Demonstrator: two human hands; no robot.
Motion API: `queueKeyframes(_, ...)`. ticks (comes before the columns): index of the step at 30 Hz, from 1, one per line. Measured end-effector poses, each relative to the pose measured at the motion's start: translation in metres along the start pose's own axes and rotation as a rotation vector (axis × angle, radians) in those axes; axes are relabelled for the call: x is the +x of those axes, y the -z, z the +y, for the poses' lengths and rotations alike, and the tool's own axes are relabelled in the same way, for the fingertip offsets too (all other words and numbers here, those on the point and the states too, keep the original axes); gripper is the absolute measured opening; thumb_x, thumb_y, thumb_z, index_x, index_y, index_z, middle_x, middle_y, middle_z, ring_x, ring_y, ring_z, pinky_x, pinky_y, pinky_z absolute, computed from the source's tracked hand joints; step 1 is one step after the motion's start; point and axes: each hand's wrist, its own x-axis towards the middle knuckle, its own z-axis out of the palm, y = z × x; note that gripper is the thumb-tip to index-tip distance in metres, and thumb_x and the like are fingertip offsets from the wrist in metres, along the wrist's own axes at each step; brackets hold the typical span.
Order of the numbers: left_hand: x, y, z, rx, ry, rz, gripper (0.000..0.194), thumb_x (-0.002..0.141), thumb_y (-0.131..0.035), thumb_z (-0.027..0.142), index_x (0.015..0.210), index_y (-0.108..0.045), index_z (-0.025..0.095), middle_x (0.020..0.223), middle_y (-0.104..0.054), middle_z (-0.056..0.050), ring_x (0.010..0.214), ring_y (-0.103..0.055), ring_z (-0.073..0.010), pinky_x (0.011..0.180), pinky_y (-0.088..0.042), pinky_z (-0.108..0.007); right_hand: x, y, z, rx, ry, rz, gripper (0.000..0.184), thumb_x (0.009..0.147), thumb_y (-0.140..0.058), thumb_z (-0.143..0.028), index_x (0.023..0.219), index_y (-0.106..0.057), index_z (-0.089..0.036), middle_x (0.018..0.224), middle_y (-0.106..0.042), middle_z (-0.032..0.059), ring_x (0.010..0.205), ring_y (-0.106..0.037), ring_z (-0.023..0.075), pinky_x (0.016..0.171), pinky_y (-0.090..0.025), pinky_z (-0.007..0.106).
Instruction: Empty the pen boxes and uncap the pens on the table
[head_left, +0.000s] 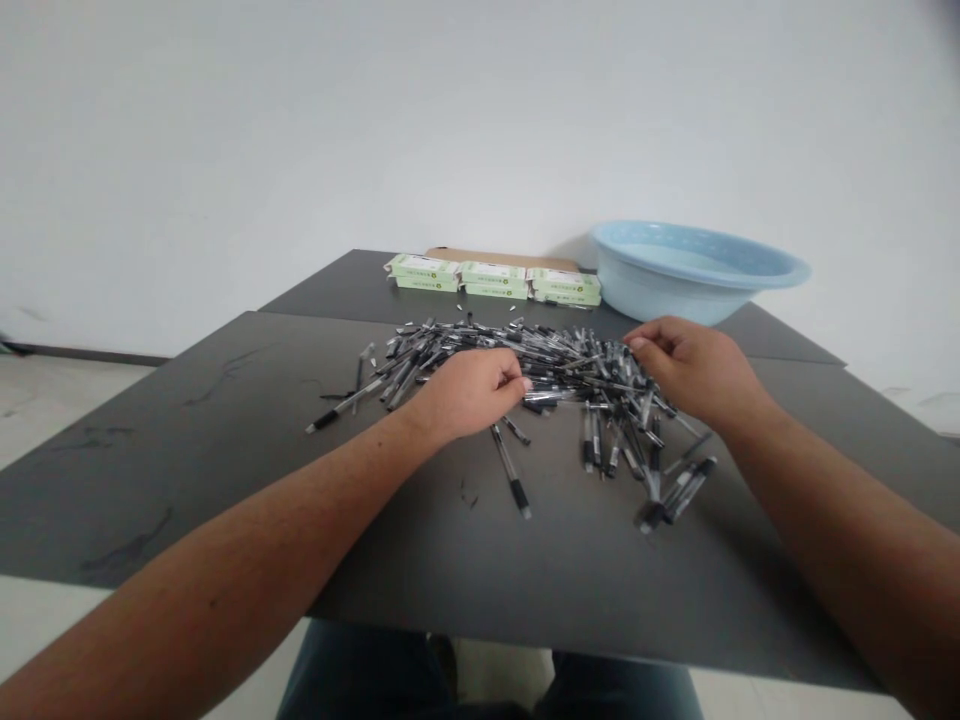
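A big heap of clear-barrelled pens (555, 360) with black grips lies across the middle of the dark table. My left hand (472, 390) is at the near left side of the heap, its fingers curled in and the thumb against them. Whatever those fingers pinch is hidden. At the heap's right edge is my right hand (694, 368), thumb and fingers closed together over the pens; I cannot make out what is between them. A single pen (511, 470) lies nearer to me, below my left hand. More pens (679, 490) are bunched at the near right.
Green and white boxes (491, 280) stand stacked in a row behind the heap. A light blue basin (675, 290) sits at the back right, and a brown cardboard piece (510, 258) lies behind the boxes. The table (420, 560) has its near edge above my legs; a white wall (480, 120) rises behind.
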Motion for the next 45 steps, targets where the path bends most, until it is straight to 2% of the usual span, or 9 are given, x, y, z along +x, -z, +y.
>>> queueKeyframes(6, -0.005, -0.004, -0.024, 0.192, -0.047, -0.069, 0.021, 0.102, -0.062, 0.036, 0.094, -0.074, 0.021, 0.087, -0.078, -0.004, 0.08, -0.07, -0.0223, 0.069, -0.041, -0.034, -0.011, -0.019, 0.025, -0.077, 0.055, -0.052, 0.032, 0.097, -0.058, -0.044, 0.105, -0.083, -0.026, 0.087, -0.082, 0.008, 0.079, -0.075, 0.0299, 0.073, -0.054, 0.04)
queueKeyframes(11, -0.009, -0.002, -0.032, 0.25, -0.103, -0.1, 0.02, 0.103, -0.061, 0.038, 0.1, -0.073, 0.023, 0.092, -0.08, -0.005, 0.087, -0.074, -0.0244, 0.072, -0.043, -0.035, -0.014, -0.022, 0.037, -0.104, 0.111, -0.08, 0.032, 0.097, -0.057, -0.044, 0.104, -0.082, -0.026, 0.089, -0.083, 0.0084, 0.08, -0.076, 0.0299, 0.074, -0.055, 0.04)
queueKeyframes(18, -0.009, 0.001, -0.03, 0.313, -0.117, -0.143, 0.02, 0.103, -0.057, 0.035, 0.104, -0.073, 0.023, 0.098, -0.082, -0.005, 0.092, -0.076, -0.026, 0.075, -0.047, -0.036, -0.016, -0.019, 0.036, -0.095, 0.124, -0.066, 0.031, 0.097, -0.057, -0.043, 0.105, -0.082, -0.027, 0.093, -0.084, 0.0082, 0.084, -0.077, 0.03, 0.078, -0.056, 0.041)
queueKeyframes(26, -0.009, 0.002, -0.033, 0.318, -0.172, -0.169, 0.018, 0.098, -0.057, 0.025, 0.104, -0.073, 0.022, 0.097, -0.081, -0.006, 0.09, -0.076, -0.026, 0.075, -0.049, -0.035, -0.016, -0.021, 0.032, -0.047, 0.178, -0.145, 0.032, 0.1, -0.053, -0.044, 0.1, -0.081, -0.029, 0.104, -0.086, 0.0077, 0.098, -0.08, 0.0318, 0.087, -0.059, 0.044)
queueKeyframes(31, -0.008, 0.001, -0.035, 0.325, -0.184, -0.195, 0.021, 0.097, -0.057, 0.025, 0.108, -0.075, 0.022, 0.095, -0.081, -0.006, 0.09, -0.077, -0.0264, 0.075, -0.05, -0.035, -0.017, -0.022, 0.03, -0.022, 0.184, -0.154, 0.031, 0.101, -0.054, -0.042, 0.102, -0.082, -0.028, 0.104, -0.086, 0.0084, 0.098, -0.08, 0.032, 0.088, -0.06, 0.044)
queueKeyframes(37, -0.008, 0.004, -0.037, 0.353, -0.214, -0.218, 0.025, 0.096, -0.055, 0.023, 0.109, -0.076, 0.021, 0.102, -0.082, -0.008, 0.096, -0.077, -0.0275, 0.081, -0.053, -0.037, -0.016, -0.022, 0.032, -0.031, 0.185, -0.159, 0.03, 0.099, -0.053, -0.037, 0.104, -0.082, -0.028, 0.105, -0.085, 0.0069, 0.098, -0.079, 0.0303, 0.092, -0.06, 0.044)
queueKeyframes(41, -0.004, 0.005, -0.047, 0.362, -0.238, -0.173, 0.025, 0.095, -0.055, 0.022, 0.107, -0.076, 0.02, 0.104, -0.081, -0.008, 0.096, -0.075, -0.0262, 0.084, -0.054, -0.037, -0.017, -0.02, 0.033, -0.047, 0.176, -0.149, 0.031, 0.096, -0.053, -0.032, 0.107, -0.082, -0.027, 0.102, -0.085, 0.0067, 0.091, -0.078, 0.0287, 0.091, -0.06, 0.043)
queueKeyframes(45, -0.002, 0.004, -0.055, 0.358, -0.274, -0.126, 0.027, 0.095, -0.054, 0.019, 0.109, -0.076, 0.017, 0.11, -0.078, -0.011, 0.102, -0.073, -0.0261, 0.092, -0.056, -0.038, -0.017, -0.018, 0.031, -0.05, 0.173, -0.157, 0.03, 0.093, -0.056, -0.031, 0.105, -0.083, -0.029, 0.102, -0.085, 0.0063, 0.092, -0.078, 0.0297, 0.09, -0.06, 0.044)
